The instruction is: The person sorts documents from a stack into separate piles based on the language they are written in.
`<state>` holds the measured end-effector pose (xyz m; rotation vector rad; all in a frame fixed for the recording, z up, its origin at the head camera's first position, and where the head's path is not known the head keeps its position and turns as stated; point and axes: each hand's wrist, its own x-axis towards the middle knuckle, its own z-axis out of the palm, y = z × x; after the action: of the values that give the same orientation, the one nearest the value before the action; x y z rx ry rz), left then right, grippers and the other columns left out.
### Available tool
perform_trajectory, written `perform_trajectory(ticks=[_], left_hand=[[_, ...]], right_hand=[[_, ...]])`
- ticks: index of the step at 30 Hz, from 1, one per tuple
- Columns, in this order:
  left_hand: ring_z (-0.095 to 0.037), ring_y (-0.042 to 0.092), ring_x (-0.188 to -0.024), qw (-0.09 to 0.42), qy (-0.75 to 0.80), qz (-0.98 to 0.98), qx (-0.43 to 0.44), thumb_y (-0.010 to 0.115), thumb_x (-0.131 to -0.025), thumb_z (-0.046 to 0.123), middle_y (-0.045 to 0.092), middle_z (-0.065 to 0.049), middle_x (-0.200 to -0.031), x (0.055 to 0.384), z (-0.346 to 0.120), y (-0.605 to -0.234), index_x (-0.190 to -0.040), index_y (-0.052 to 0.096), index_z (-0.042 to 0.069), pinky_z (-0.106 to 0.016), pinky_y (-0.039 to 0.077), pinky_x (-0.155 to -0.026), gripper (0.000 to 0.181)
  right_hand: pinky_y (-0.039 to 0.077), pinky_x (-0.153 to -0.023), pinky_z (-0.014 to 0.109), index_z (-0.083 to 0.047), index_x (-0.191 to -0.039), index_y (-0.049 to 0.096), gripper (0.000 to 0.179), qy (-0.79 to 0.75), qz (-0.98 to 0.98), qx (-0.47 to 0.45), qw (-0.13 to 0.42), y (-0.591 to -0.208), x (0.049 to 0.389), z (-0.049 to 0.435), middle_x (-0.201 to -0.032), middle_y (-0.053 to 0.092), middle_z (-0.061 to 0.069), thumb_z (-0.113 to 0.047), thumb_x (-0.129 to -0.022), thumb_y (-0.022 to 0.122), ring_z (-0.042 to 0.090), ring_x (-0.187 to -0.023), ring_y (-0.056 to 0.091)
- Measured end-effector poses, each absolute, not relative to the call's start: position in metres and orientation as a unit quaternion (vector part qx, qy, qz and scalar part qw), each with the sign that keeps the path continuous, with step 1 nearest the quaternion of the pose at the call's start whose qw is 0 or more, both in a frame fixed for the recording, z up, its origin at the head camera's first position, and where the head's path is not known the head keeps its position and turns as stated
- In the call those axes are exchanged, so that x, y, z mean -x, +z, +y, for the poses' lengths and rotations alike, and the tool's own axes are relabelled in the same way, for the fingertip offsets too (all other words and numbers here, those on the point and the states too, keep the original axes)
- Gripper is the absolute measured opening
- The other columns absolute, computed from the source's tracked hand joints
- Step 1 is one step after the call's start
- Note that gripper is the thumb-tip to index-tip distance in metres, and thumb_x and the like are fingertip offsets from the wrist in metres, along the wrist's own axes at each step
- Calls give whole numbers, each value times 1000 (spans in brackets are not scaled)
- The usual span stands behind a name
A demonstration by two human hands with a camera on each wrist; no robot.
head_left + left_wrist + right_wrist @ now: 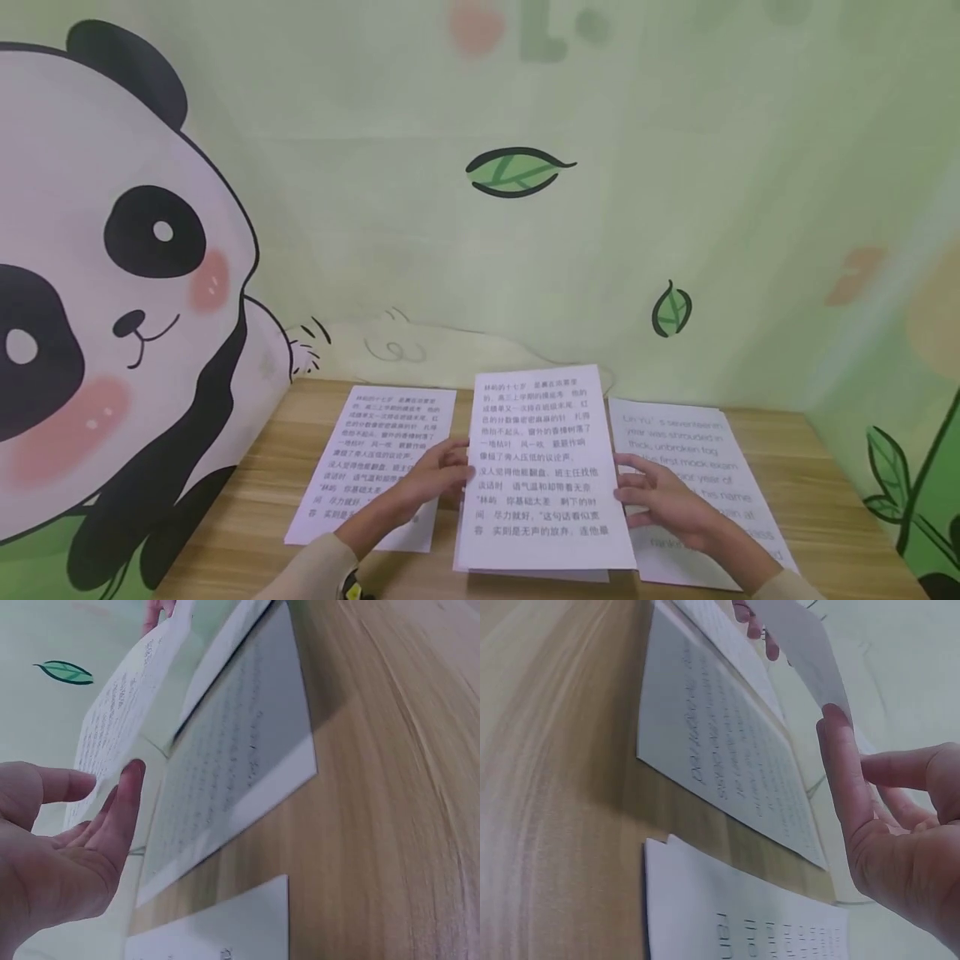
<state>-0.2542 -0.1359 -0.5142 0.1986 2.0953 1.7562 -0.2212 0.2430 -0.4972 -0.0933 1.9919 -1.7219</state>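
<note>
A white sheet of paper [536, 467] printed with Chinese characters is held up off the table, facing the head camera. My left hand [423, 487] pinches its left edge between thumb and fingers. On the opposite edge, my right hand [663, 504] pinches the sheet too. Both wrist views show a gap between this raised sheet [124, 712] and the paper [705, 742] lying below it. That lower paper carries English print and is mostly hidden in the head view.
Paper with Chinese print [378, 442] lies on the wooden table [240, 467] at the left. Several sheets with large English print [675, 437] lie at the right, edges slightly offset. Behind the table hangs a green backdrop [360, 208] with a panda picture.
</note>
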Motion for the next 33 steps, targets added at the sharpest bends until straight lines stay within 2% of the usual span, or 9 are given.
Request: perform_trajectory(ticks=[5,13,18,23,33], left_hand=[[-21,73,-98,198,636,740,-93,62,-93,8,68,-19,-126,252,-137,-506,-153,37,3,-39,61,-86,66],[-19,73,-93,182,654,729,-92,64,-90,3,67,-20,-124,253,-145,-503,-152,40,4,-34,61,-83,67],[-19,72,-95,177,649,736,-79,64,-92,5,67,-18,-125,253,-152,-500,-153,39,5,-35,61,-85,66],[-20,71,-100,169,642,746,-57,64,-93,6,66,-17,-128,255,-162,-500,-153,40,7,-38,61,-87,65],[-20,70,-100,150,633,758,-39,64,-95,7,65,-17,-128,259,-194,-496,-151,43,8,-39,61,-86,60]], right_hand=[[61,-89,45,0,-160,19,77,-639,727,48,248,-490,224,243,-143,51,29,-14,-99,63,23,-112,67],[60,-93,44,-2,-161,19,78,-641,727,41,245,-485,223,238,-154,37,36,-20,-99,64,24,-118,65],[59,-95,45,-1,-161,17,77,-646,719,58,251,-487,226,231,-149,48,29,-27,-103,60,29,-124,63],[59,-95,42,-3,-162,20,74,-650,714,58,251,-490,233,220,-140,62,18,-34,-105,56,29,-122,66],[60,-95,42,1,-158,29,68,-652,717,65,237,-492,247,187,-133,64,19,-26,-103,58,26,-115,68]])
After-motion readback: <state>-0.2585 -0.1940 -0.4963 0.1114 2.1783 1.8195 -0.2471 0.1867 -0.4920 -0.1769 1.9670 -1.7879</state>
